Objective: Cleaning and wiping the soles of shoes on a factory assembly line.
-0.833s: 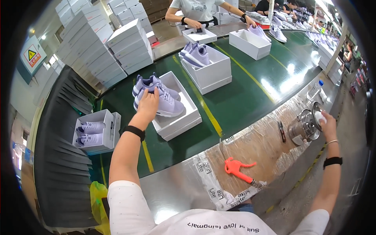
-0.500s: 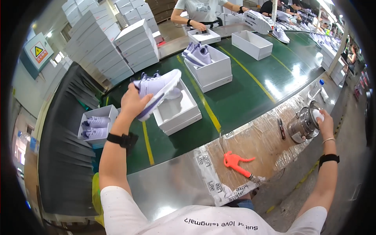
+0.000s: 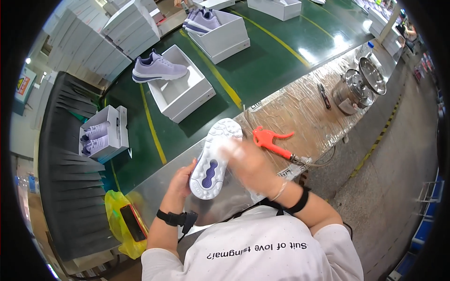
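My left hand grips the edge of a lavender sneaker, turned so its white knobbed sole with a purple insert faces up. Over the upper part of the sole is my right hand, smeared by motion, with a blurred white wad at its fingertips against the sole. Another lavender sneaker rests across the left rim of an open white shoe box on the green conveyor belt.
An orange air gun lies on the film-covered bench beside my right arm. Farther right are snips and a steel pot with a tilted steel dish. More boxed sneakers stand left. A yellow bag holds a phone.
My left hand has brought a sneaker from above the box to in front of me, sole up. My right hand has come from the steel pot to the sole. My view has tilted down.
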`<action>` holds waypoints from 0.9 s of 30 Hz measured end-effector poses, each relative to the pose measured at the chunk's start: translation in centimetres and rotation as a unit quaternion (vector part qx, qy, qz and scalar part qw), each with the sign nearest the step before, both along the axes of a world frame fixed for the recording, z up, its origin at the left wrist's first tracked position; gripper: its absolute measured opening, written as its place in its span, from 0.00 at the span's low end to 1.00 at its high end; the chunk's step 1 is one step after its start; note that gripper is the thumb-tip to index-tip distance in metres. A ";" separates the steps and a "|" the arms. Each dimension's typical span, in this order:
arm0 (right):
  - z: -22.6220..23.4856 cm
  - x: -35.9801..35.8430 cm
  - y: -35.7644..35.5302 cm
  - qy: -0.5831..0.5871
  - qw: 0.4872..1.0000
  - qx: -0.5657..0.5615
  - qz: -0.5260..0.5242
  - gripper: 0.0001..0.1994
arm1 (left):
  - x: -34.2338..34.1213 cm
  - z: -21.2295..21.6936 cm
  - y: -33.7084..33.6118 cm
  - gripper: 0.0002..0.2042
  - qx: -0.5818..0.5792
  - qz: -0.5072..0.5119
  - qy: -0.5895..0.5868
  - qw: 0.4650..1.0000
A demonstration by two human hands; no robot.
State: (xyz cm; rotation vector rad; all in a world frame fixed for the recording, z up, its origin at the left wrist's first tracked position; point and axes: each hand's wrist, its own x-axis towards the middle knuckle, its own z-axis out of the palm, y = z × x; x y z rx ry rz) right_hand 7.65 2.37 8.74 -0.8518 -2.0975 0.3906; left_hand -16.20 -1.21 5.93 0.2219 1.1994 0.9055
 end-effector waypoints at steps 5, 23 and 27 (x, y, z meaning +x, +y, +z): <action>-4.1 -1.7 3.1 0.006 1.000 0.002 -0.013 0.19 | 0.1 0.3 -1.3 0.25 0.033 -0.041 0.114 0.992; 0.2 -4.5 5.4 0.009 0.995 -0.078 0.055 0.15 | -0.3 1.2 -0.4 0.22 0.022 -0.027 0.151 0.988; -0.9 -4.5 5.8 0.037 0.998 -0.044 0.021 0.16 | -0.4 0.7 -0.5 0.23 0.040 -0.010 0.151 0.988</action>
